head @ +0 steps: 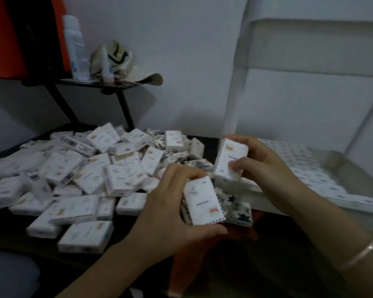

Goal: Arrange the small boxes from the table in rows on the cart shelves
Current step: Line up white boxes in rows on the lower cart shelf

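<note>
My left hand (170, 203) is gripping the near box (204, 204), my right hand (265, 166) the far box (230, 160); both are showing white faces, toothed edges, orange marks and unreadably blurred blue print.

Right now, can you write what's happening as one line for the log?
left hand: holds lower box | right hand: holds upper box | pile: loose on table | cart shelf: rows started
</note>
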`<state>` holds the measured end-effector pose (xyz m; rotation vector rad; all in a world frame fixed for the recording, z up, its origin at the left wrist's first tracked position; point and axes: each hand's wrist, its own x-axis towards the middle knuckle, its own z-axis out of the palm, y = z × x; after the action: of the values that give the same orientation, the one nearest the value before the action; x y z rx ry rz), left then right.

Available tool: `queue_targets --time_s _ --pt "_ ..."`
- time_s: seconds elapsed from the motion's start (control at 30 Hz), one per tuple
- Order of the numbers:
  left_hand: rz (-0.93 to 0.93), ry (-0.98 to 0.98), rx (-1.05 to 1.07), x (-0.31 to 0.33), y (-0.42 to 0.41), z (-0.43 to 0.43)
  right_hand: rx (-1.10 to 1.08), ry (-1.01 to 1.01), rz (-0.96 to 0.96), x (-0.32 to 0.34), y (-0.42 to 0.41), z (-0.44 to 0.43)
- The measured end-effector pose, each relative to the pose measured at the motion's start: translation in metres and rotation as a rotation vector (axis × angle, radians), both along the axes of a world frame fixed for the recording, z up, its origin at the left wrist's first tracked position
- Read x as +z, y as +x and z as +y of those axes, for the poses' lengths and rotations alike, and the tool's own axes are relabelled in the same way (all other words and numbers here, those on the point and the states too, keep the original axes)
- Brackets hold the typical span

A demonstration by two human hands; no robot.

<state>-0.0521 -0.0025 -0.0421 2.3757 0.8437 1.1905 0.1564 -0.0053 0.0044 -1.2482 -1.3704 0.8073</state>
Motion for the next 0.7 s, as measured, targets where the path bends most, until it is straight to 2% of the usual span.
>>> queue_targets --time_s 0.17,0.23,0.3,0.4,0.5,0.63,0.7 --pt "-0.074 -0.166 -0.154 0.011 0.07 -0.013 -0.115 0.021 -0.111 0.004 0.062 -0.058" --pt "-0.146 -0.369 -0.223 0.016 0.096 -0.016 -0.176 0.014 -0.089 0.004 0.085 -0.074" --pt "-0.134 -0.598 -0.257 0.019 0.12 -0.013 -0.245 -0.009 -0.048 0.004 0.107 -0.085" --pt "-0.12 -0.813 -0.286 0.025 0.153 -0.007 -0.333 -0.04 0.024 0.002 0.135 -0.095" --pt "-0.177 -0.933 -0.332 0.029 0.18 -0.001 -0.365 -0.053 0.05 0.0 0.158 -0.101" --pt "-0.179 -0.982 -0.31 0.033 0.205 0.007 -0.404 -0.042 0.072 0.003 0.185 -0.101" --pt "-0.222 -1.009 -0.305 0.037 0.216 0.01 -0.466 -0.005 -0.022 0.005 0.198 -0.099"
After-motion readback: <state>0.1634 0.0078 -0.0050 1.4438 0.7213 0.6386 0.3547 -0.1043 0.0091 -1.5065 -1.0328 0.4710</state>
